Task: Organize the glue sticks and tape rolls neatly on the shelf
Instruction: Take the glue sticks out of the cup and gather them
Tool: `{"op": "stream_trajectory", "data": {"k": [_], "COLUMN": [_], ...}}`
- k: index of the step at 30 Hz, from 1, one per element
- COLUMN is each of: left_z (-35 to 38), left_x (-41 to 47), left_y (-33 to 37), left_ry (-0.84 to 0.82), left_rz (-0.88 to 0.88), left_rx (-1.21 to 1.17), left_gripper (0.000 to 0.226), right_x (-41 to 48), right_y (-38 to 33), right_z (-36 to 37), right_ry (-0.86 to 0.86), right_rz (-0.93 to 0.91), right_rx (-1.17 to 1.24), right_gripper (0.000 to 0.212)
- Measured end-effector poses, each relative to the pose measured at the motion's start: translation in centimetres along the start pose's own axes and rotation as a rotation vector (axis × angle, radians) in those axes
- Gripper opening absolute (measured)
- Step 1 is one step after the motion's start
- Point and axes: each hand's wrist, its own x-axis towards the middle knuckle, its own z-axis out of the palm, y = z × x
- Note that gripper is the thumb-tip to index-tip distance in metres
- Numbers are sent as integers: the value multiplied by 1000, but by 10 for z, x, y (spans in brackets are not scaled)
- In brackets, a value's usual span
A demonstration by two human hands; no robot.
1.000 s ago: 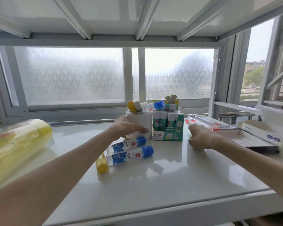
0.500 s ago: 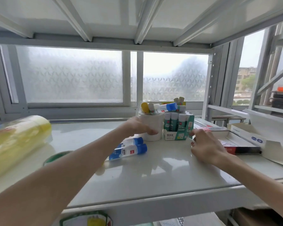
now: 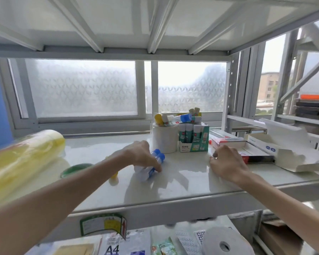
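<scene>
Yellow tape rolls [image 3: 26,159] lie at the frame's left, with a green tape roll [image 3: 75,169] flat beside them. At centre the left hand [image 3: 140,155] grips two blue-capped glue sticks [image 3: 151,166] on the shelf [image 3: 173,190]. More are heaped on a white roll [image 3: 165,138], and others stand in a green box [image 3: 193,138] marked 固体胶. The right hand [image 3: 226,164] rests loosely curled and holds nothing. Sorting looks about half done. A lower pack [image 3: 112,250] reads A4.

We have a single wide-angle view, worn on the head. It looks forward and a little down, close over the shelf [image 3: 184,183], facing the window [image 3: 85,89] behind it; both forearms [image 3: 63,196] reach in from the bottom edge.
</scene>
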Motion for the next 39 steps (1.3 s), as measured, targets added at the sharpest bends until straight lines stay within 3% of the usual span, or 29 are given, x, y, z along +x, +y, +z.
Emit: {"op": "stream_trajectory", "data": {"k": [8,14,17,20,23,27,34,39], "left_z": [53,63,50,21,-8,-10,-4,24], "left_x": [-2,-2,-13,-33,-47,-49,-38,-24], "left_y": [98,133,120,79,14,-40,-29,33], "left_ry": [211,236,211,291,466,335,306,295], "left_rz": [91,76,65,53,-145,-359,-260,-84], "left_rx": [-215,-278,-292,-159,118,269,-78,-342], "left_gripper": [45,40,44,21,22,35,10,12], "right_x": [1,9,7,4,2,-2,0,4], "right_y": [-1,-3,-3,-4,-5,-9,-15,-17], "right_z": [-6,-16,-14,-11,-7,-4,-3,0], "right_ry": [-74,-106,-99,-93,-80,-86,-107,-104], "right_rz": [141,157,131,115,107,117,131,153], "right_rx": [159,204,202,193,160,150,182,224], "right_gripper": [21,14,16,19,22,25,19,16]}}
